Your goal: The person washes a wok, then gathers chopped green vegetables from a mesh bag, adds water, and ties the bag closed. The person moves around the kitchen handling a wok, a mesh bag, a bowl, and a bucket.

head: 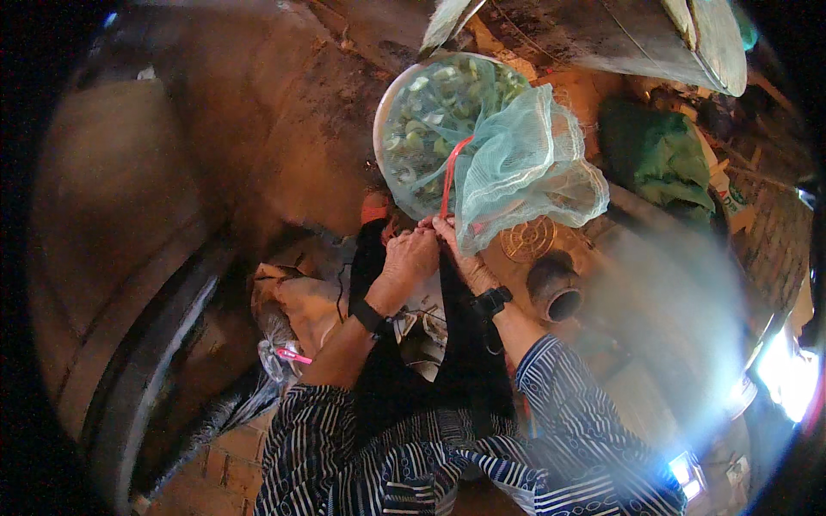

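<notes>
A round, white-rimmed tub [379,122] stands before me, filled with pale green cut pieces [426,129] that I cannot identify for sure. Blue-green mesh netting [516,155] covers the pieces, and its loose end, edged in white stitching, flops over the tub's right side. From the gathered netting a red plastic strip [450,174] runs down to my fingers. My left hand [413,255] and my right hand [459,248] meet at the tub's near rim, pinching the strip's lower end. Their fingertips partly hide it.
Right of my knees lie a round openwork mat [529,238] and a dark clay pot [556,287]. A green sack [674,161] rests farther right. Wooden furniture [703,45] juts in at the top right. On the left are a crumpled brown bag [300,297] and clear plastic wrapping [271,361].
</notes>
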`<state>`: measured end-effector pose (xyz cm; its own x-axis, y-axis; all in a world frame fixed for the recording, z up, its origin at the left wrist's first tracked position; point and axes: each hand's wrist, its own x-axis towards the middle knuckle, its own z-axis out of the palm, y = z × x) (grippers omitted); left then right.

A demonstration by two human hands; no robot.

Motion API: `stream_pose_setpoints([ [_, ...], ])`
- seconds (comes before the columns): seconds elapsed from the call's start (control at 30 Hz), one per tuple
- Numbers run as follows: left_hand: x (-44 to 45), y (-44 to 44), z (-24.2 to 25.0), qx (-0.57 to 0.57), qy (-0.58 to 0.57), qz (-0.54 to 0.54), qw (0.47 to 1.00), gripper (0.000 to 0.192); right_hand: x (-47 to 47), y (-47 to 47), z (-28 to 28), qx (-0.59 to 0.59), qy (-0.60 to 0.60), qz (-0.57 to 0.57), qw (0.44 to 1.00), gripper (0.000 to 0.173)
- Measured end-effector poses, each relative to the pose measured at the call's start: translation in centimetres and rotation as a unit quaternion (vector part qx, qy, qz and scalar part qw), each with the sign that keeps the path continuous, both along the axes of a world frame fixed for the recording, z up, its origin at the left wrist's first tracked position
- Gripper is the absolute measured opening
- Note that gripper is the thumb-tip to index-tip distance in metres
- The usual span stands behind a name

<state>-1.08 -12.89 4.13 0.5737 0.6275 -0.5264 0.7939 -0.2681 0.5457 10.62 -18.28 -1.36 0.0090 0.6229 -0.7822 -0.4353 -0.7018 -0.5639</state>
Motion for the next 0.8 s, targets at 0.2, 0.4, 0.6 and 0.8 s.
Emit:
stream_pose_setpoints([
  [0.2,2.3,4.2,2.9,0.083,-0.089,0.115,0.986,0.041,0.0,-3.7,-2.8,0.096,0.026,-0.091,0.991,0.016],
  [0.4,10.1,8.2,4.3,0.086,-0.253,0.077,0.961,0.014,-0.9,-4.7,-3.2,0.185,-0.463,0.146,0.854,0.034],
  [0.6,11.8,12.6,6.1,0.032,-0.391,0.235,0.889,0.023,0.0,-3.3,-0.1,0.133,-0.409,0.283,0.857,0.011],
  [0.8,9.7,15.0,7.2,-0.145,-0.351,0.266,0.886,0.024,0.4,-3.3,2.7,-0.015,-0.132,0.194,0.972,0.024],
])
